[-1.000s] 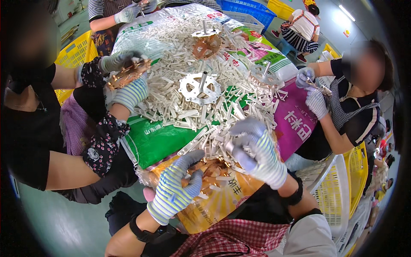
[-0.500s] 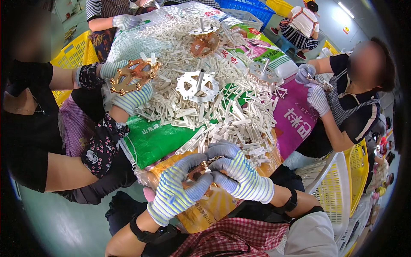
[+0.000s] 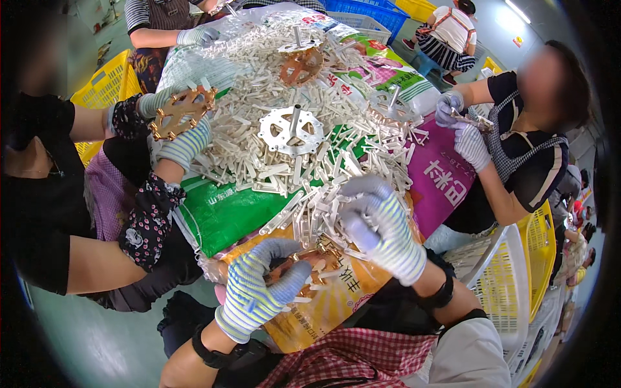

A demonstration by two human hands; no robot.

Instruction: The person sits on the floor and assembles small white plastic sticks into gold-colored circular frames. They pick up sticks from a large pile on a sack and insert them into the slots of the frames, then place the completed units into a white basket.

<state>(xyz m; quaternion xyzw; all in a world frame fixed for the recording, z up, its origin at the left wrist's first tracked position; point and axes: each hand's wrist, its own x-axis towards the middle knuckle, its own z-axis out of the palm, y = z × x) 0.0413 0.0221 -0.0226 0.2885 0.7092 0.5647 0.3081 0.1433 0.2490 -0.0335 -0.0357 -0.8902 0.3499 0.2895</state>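
Observation:
My left hand (image 3: 262, 281), in a striped knit glove, closes its thumb and fingers around the edge of a copper-coloured metal disc (image 3: 321, 260) with cut-outs. Small white pieces show along the disc's rim, and the hand partly hides it. Up and to the right, my right hand (image 3: 388, 229) hovers above the near end of a heap of small whitish strips (image 3: 304, 213). Its fingers are curled but apart from the thumb, slightly blurred, with nothing visible between them. Beyond the heap's near side lies a silver disc (image 3: 275, 134) with an upright post.
Printed sacks (image 3: 236, 213) cover the table under the heap. Another copper disc (image 3: 301, 66) lies farther back. A co-worker at left holds a copper disc (image 3: 183, 113); one at right handles a metal part (image 3: 472, 118). Yellow baskets (image 3: 540, 258) and a white basket (image 3: 495, 284) stand at right.
My right hand has left the copper disc and moved up and right over the strips. My left hand keeps the disc, now more visible. The left co-worker's disc has shifted left.

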